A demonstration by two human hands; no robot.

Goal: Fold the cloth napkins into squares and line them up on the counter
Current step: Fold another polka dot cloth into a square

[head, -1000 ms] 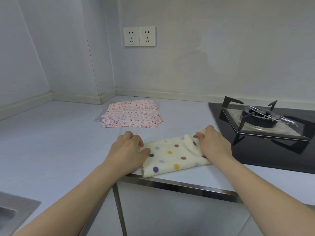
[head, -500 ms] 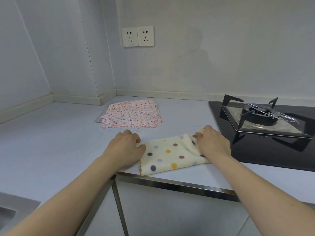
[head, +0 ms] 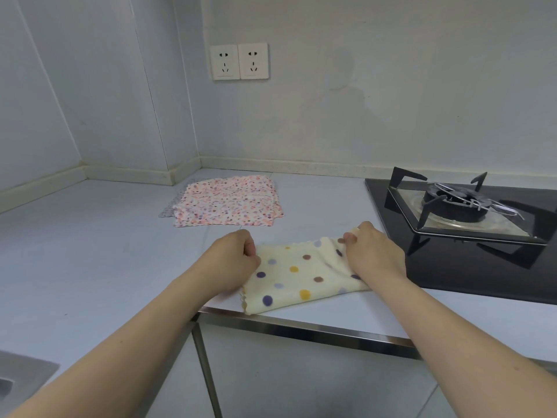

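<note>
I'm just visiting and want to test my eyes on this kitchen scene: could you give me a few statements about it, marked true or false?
1. Both hands grip the polka-dot napkin, the left hand at its left end, the right hand at its right end. True.
2. The floral napkin lies on the gas stove. False: it lies on the counter, left of the stove.
3. A double wall socket is on the wall. True.
4. A pot stands on the burner. False: the burner is bare.
</note>
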